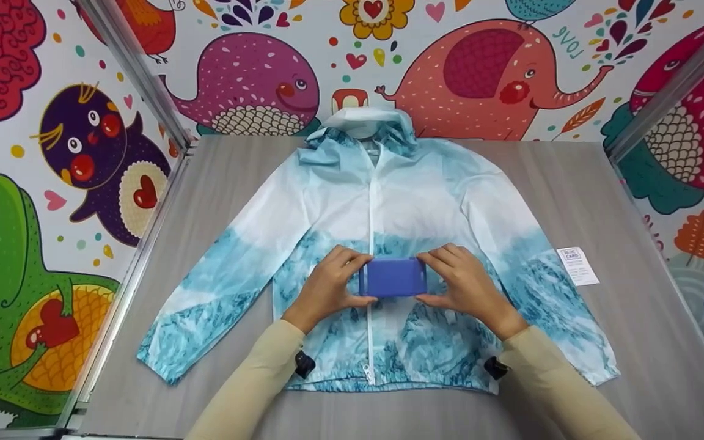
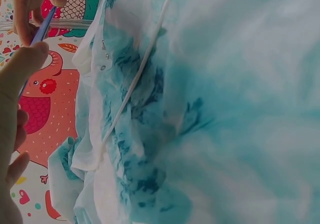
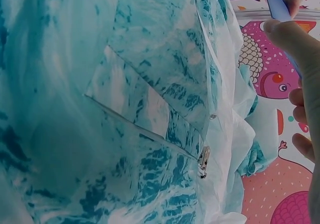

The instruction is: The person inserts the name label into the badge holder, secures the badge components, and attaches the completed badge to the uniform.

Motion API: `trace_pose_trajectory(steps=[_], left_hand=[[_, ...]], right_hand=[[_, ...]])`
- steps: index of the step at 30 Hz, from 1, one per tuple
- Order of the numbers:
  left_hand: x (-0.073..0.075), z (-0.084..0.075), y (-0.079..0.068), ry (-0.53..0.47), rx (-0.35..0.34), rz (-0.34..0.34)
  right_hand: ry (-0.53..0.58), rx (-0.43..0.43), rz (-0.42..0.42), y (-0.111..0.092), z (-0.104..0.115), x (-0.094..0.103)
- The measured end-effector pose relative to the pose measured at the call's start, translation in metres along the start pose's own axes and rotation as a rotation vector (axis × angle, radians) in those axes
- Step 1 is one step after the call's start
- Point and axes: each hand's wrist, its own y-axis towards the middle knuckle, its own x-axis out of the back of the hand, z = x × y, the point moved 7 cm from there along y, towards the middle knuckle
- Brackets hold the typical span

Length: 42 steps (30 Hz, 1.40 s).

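Note:
A flat blue rectangular object (image 1: pixel 393 277), thin when seen edge-on in the wrist views, is held up over the jacket front between two hands. My left hand (image 1: pixel 332 282) pinches its left end between thumb and fingers. At the opposite end, my right hand (image 1: pixel 463 286) pinches it the same way. Below lies a white and teal hooded jacket (image 1: pixel 419 208), spread front up with its sleeves out to the sides. Its zipper (image 1: pixel 371 244) runs closed down the middle. In the right wrist view a slanted pocket (image 3: pixel 145 129) and a metal zipper pull (image 3: pixel 204 161) show.
The jacket lies on a grey wood-grain table (image 1: pixel 230 159). A white paper tag (image 1: pixel 578 266) sticks out beside the sleeve at the right. Walls printed with cartoon animals (image 1: pixel 486 79) stand at the back and sides, with metal posts (image 1: pixel 138 67) at the corners.

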Motion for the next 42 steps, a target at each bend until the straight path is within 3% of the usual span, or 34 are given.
trace_pose_trajectory(steps=[13,42], left_hand=[[-0.0012,0.0011,-0.0020,-0.007,-0.028,-0.007],[0.0002,-0.0021,-0.0049,0.038,-0.022,-0.034]], right_hand=[[0.011,-0.020,0.045,-0.0037,-0.0017,-0.0043],[0.021,-0.018,0.042,-0.0055,-0.0015,-0.0042]])
